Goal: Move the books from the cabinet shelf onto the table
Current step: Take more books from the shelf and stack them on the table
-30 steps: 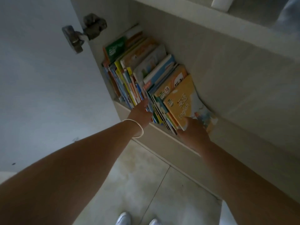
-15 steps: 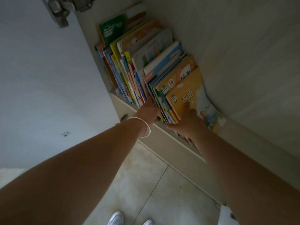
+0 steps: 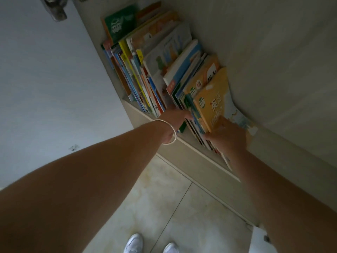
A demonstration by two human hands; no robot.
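A row of thin colourful books (image 3: pixel 160 73) leans rightward on the cabinet shelf (image 3: pixel 193 156). The outermost on the right is a yellow English book (image 3: pixel 213 101). My right hand (image 3: pixel 226 137) grips the right-hand bunch, fingers over the yellow cover and thumb under the lower edges. My left hand (image 3: pixel 173 119), with a silver bangle (image 3: pixel 169 133) at the wrist, is pushed into the gap left of that bunch; its fingers are hidden between the books and its thumb lies across their front edges. No table is in view.
The open cabinet door (image 3: pixel 45 79) stands at the left with a metal hinge (image 3: pixel 56 10) at its top. The cabinet's back panel (image 3: pixel 273 61) is behind the books. Below are pale floor tiles (image 3: pixel 164 207), my white shoes (image 3: pixel 133 243) and a white object (image 3: pixel 260 241).
My right hand has slid down from the yellow cover to clasp the bunch's lower edge. My left hand has pushed deeper between the books. The view has moved closer to the shelf.
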